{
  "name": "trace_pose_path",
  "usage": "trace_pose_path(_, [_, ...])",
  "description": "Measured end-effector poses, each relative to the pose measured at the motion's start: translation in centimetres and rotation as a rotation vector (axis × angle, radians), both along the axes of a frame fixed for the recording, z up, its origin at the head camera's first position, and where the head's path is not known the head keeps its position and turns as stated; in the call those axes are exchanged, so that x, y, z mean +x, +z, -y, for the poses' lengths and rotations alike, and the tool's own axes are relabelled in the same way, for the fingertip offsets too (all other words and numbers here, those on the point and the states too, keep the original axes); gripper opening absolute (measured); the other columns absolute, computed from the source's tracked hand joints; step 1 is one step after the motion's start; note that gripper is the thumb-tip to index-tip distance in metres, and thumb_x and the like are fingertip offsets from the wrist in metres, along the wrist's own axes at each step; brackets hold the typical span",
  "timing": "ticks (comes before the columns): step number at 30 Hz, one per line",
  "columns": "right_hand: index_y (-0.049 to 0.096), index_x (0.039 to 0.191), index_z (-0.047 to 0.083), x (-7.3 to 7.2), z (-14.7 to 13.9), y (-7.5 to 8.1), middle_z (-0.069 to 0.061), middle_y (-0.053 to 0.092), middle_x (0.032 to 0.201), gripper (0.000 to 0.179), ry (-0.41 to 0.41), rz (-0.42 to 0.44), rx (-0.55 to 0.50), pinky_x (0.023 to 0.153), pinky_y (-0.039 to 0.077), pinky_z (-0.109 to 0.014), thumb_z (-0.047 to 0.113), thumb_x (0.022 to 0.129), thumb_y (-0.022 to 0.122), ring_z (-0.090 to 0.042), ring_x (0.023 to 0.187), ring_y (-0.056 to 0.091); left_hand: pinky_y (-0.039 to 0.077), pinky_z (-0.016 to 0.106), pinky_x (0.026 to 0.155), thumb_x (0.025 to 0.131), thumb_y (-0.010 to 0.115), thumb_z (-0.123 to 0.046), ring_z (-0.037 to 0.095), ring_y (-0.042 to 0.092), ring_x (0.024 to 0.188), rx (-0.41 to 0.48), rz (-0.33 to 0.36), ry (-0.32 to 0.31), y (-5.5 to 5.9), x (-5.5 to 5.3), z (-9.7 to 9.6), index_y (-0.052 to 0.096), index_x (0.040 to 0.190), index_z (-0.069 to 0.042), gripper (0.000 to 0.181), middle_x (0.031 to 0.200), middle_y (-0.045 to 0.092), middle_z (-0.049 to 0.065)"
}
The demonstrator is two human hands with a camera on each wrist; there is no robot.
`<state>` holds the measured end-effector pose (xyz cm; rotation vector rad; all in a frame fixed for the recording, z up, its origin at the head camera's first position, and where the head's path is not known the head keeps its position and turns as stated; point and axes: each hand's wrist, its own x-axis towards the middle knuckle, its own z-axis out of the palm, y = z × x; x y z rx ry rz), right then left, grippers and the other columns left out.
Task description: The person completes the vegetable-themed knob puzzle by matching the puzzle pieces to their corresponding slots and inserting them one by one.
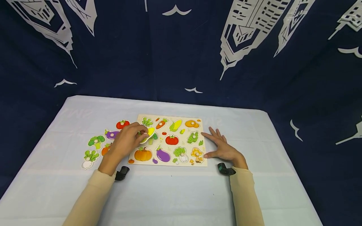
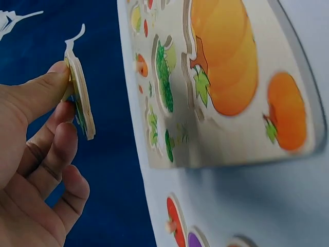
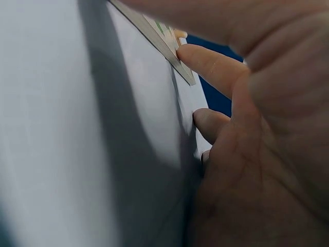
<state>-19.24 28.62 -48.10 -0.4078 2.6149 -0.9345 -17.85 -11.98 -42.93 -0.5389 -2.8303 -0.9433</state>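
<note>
My left hand (image 1: 128, 139) pinches a yellow corn puzzle piece (image 1: 151, 131) by its knob, over the left part of a wooden vegetable puzzle board (image 1: 183, 142). From the left wrist view, the corn piece (image 2: 84, 98) is seen edge-on, held between thumb and fingertips and raised off the board. The other fingers curl loosely below it. At the board's right edge, my right hand (image 1: 223, 149) rests with fingers spread, thumb near the mushroom (image 1: 197, 153) and index fingertip near the upper edge. In the right wrist view a finger (image 3: 211, 62) touches the board's side.
Left of the board lie loose knobbed pieces: a tomato (image 1: 123, 124), an eggplant (image 1: 112, 135), a broccoli (image 1: 96, 142), a white turnip (image 1: 88, 163) and an orange piece (image 1: 106, 150) partly behind the left hand. A white cloth (image 1: 169, 194) covers the table; a dark blue curtain (image 1: 141, 62) hangs behind.
</note>
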Motion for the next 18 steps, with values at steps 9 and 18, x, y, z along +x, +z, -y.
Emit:
trace_pose_path(9, [0.037,0.156,0.024,0.1,-0.1,0.1,-0.013,0.0,0.17,0.103,-0.008,-0.003,0.004,0.12,-0.01,-0.064,0.037,0.069,0.091,-0.038,0.154,-0.015,0.048,0.029,0.066,0.091,0.074,-0.023,0.02,0.053,0.077,-0.011,-0.007,0.012,-0.2,-1.3,-2.4,0.074,0.107,-0.014,0.018,0.09,0.062,0.001])
trace_pose_path(18, [0.037,0.156,0.025,0.0,0.0,0.2,-0.011,0.0,0.17,0.103,-0.008,0.001,-0.01,0.121,-0.011,-0.063,0.037,0.069,0.091,-0.036,0.155,-0.016,0.048,0.03,0.067,0.094,0.071,-0.027,0.019,0.054,0.073,-0.082,-0.059,-0.018,-0.3,-2.4,-3.8,0.074,0.107,-0.013,0.019,0.086,0.061,0.001])
